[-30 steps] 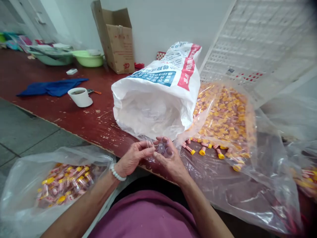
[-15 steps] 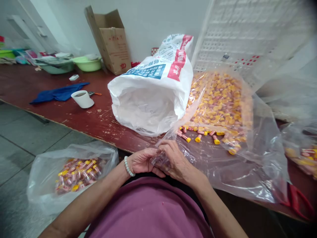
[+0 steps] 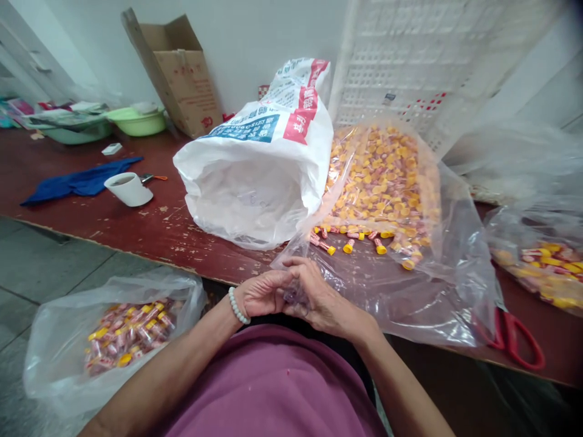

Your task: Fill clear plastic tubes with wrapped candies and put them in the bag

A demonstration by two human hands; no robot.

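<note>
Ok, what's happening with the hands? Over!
Left hand and right hand together, clear plastic between, partly hidden. Sack beyond, mouth open. Scissors off right, away from both.

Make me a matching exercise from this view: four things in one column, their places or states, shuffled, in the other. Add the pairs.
Things
1. White cup
2. Clear plastic pieces
3. Red-handled scissors
4. Cardboard box

Places or states
A. Open-topped, near the wall
B. Near the front edge of the table, at the picture's right
C. Beside the blue cloth
D. Between the left hand and the right hand

Pairs: 1-C, 2-D, 3-B, 4-A
</note>
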